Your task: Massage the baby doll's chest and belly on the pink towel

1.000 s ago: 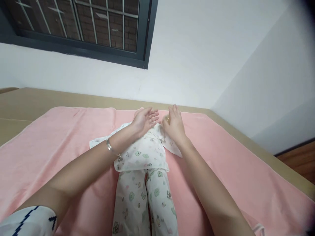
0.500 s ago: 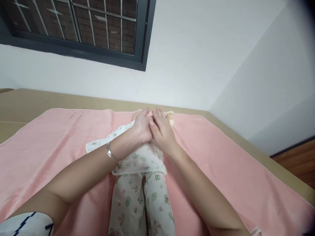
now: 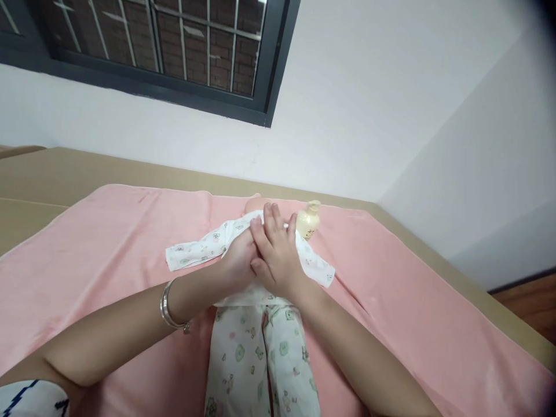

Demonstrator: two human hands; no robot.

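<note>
My left hand point(image 3: 240, 259) is pressed palm to palm against my right hand, its fingers mostly hidden beneath it. Lying over it, my right hand point(image 3: 280, 258) has its fingers stretched out and slightly apart. Both are above white patterned baby clothes, a long-sleeved top point(image 3: 202, 249) and trousers point(image 3: 241, 353), which lie on a pink cloth point(image 3: 143, 231). A rounded skin-coloured shape point(image 3: 256, 204) shows at the collar, mostly hidden by my hands and the top. Just right of my fingertips stands a pale yellow pump bottle point(image 3: 308, 220).
The pink cloth covers a beige surface with a raised edge point(image 3: 182, 176). Behind it rise a white wall point(image 3: 347, 104) and a dark-framed barred window point(image 3: 174, 52). Brown wood point(image 3: 527, 304) shows at the far right.
My hands have come down nearer to me, the right now lying flatter over the left. The bottle and the top's right sleeve have come into fuller view. The camera view has shifted slightly.
</note>
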